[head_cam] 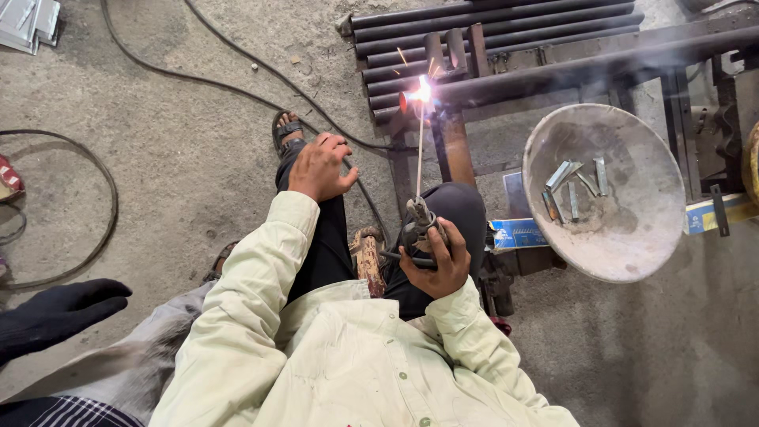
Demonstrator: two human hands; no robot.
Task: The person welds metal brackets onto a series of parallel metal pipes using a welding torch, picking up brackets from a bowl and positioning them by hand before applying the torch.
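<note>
Welding electrode [419, 154] sparks at the steel pipe [553, 75] joint, its holder [417, 229] clenched in the right hand [435, 257]. Left hand [320, 168] rests released on the knee. Seam looks unfinished, judging by the live arc.

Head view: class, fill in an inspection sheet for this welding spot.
Surface: bare concrete floor.
Job's things: electrode holder with rod sparking at a steel frame; stacked pipes.
Clutter: round pan holding metal offcuts; blue box.
Hands: right hand grips holder; left hand rests on knee.
Cables: black cables across floor.
Surroundings: another person's gloved hand.
</note>
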